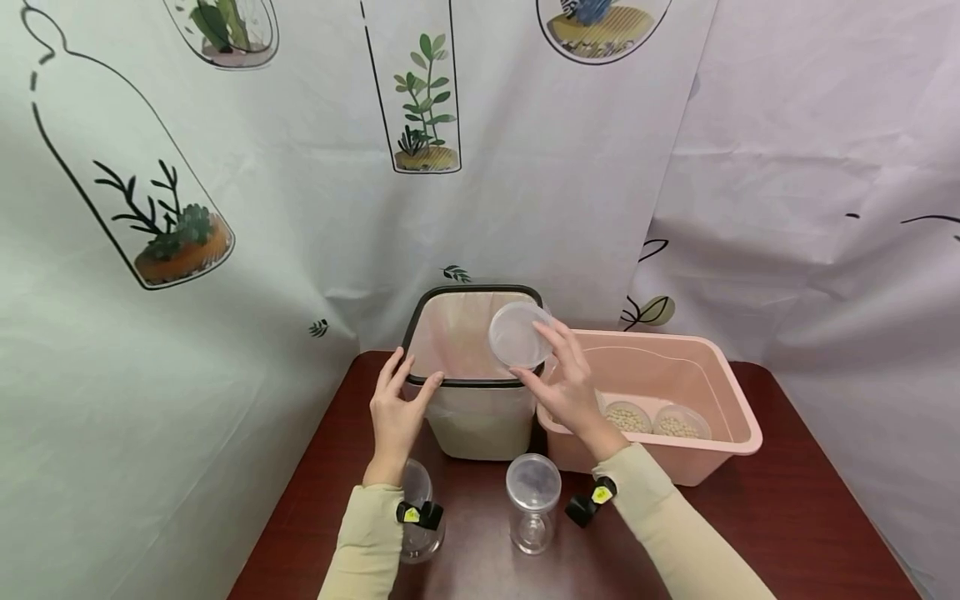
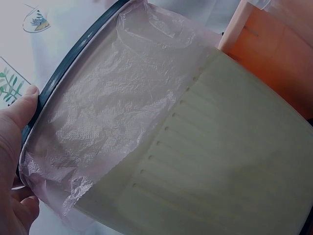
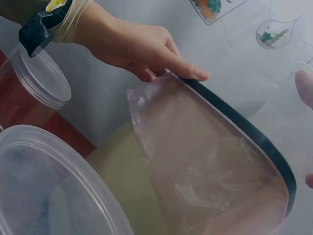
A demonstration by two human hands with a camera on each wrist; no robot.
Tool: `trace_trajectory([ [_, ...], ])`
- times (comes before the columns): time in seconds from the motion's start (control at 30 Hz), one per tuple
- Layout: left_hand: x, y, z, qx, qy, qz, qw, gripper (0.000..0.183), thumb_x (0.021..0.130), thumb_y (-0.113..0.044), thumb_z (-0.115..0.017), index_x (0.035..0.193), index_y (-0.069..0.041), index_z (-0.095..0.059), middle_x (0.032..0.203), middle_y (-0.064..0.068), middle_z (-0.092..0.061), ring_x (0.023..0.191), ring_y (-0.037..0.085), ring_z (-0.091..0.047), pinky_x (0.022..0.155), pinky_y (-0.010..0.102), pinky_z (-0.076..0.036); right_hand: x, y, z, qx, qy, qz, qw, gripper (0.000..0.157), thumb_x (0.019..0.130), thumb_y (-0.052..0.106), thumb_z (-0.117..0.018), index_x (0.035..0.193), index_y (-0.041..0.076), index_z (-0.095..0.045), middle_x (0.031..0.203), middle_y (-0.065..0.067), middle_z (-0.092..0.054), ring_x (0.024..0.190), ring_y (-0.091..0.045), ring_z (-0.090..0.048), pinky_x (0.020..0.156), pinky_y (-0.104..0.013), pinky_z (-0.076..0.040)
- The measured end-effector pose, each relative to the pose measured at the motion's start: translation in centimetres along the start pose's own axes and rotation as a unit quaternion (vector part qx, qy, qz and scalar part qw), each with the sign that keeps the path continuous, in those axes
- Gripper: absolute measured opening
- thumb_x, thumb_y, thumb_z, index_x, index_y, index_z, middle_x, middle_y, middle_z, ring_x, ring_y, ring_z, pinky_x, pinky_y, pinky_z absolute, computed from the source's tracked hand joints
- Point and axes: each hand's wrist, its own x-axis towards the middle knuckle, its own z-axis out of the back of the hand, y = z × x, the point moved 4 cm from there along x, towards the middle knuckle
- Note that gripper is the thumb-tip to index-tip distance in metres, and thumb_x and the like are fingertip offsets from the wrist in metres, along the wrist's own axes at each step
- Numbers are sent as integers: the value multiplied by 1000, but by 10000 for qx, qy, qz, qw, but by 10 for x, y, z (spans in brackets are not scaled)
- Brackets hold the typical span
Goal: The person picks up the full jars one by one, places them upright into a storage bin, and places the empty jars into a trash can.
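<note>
My left hand (image 1: 397, 421) grips the dark rim of a pale trash bin (image 1: 480, 421) at its near left corner. In the left wrist view, the thumb lies on the rim and the other fingers curl beneath it. A thin pinkish plastic bag (image 2: 117, 93) lines the bin and folds over its edge. Over the bin's right side, my right hand (image 1: 570, 383) holds a round translucent plastic container (image 1: 516, 335) between thumb and fingers; its contents cannot be made out. Only fingertips (image 3: 305, 88) of this hand show in the right wrist view.
Right of the bin stands a pink tub (image 1: 720, 358) holding several round containers with pale beans (image 1: 627, 418). A lidded clear jar (image 1: 534, 492) stands in front of the bin. Another clear jar (image 1: 417, 483) is partly hidden behind my left wrist. A printed cloth (image 1: 562, 192) hangs behind.
</note>
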Motion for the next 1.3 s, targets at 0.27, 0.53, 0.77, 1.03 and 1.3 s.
trace_trajectory([
  [0.27, 0, 0, -1, 3, 27, 27, 10000, 53, 72, -18, -81, 117, 4, -63, 130, 19, -51, 116, 29, -51, 74, 41, -46, -23, -36, -14, -173, 418, -605, 9971, 62, 71, 19, -82, 123, -2, -54, 129, -22, -46, 119, -38, -44, 95, -34, -39],
  [0.53, 0, 0, -1, -12, -32, -26, 10000, 53, 71, -17, -82, 115, 5, -63, 129, 19, -52, 115, 30, -52, 72, 35, -44, -22, -39, -22, -553, 1101, -810, 9891, 64, 69, 15, -82, 125, 5, -55, 127, -19, -47, 114, -29, -48, 88, -44, -42],
  [0.77, 0, 0, -1, 3, -37, -8, 10000, 52, 71, -18, -81, 115, 4, -63, 129, 19, -52, 112, 29, -54, 69, 31, -44, -23, -42, -26, -890, 1684, -972, 9769, 54, 75, 20, -78, 122, 3, -57, 124, -23, -47, 116, -32, -45, 91, -46, -41],
  [1.03, 0, 0, -2, 4, -8, -12, 10000, 52, 72, -18, -81, 116, 4, -63, 130, 19, -52, 114, 29, -53, 70, 37, -45, -24, -42, -27, -980, 1778, -814, 9758, 30, 82, 17, -70, 106, 0, -64, 117, -22, -53, 112, -32, -49, 92, -46, -39],
  [1.3, -1, 0, -2, -11, -15, -3, 10000, 52, 72, -18, -81, 116, 4, -63, 130, 19, -51, 115, 30, -52, 75, 35, -44, -25, -40, -26, -1004, 1658, -735, 9783, 27, 82, 14, -70, 105, 0, -64, 116, -21, -54, 111, -32, -50, 91, -45, -40],
])
